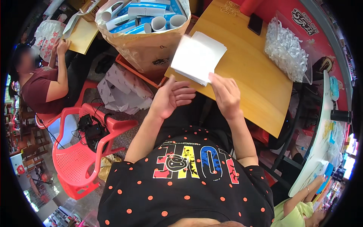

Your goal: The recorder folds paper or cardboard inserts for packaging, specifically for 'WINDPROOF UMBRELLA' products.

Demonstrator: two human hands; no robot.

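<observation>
While the right hand (227, 96) pinches the white paper (198, 56), the left hand (172, 96) hangs open

Because its edges do not line up, the paper shows as a loose stack. The right thumb and fingertips close on its near right corner; the left palm faces it, fingers spread a little, apart from it and holding nothing. The counter (261, 102) runs beneath the paper and out to its right; whether the stack rests fully on it, I cannot tell. Left of the paper stands a paper bag (147, 53) full of tubes (159, 24); well to its right is a clear bin of white strips (287, 51).

With just one corner gripped, the sheets could fan apart. A slack pinch could let lower ones slip over the counter's edge, while a hard one could crease that corner.
</observation>
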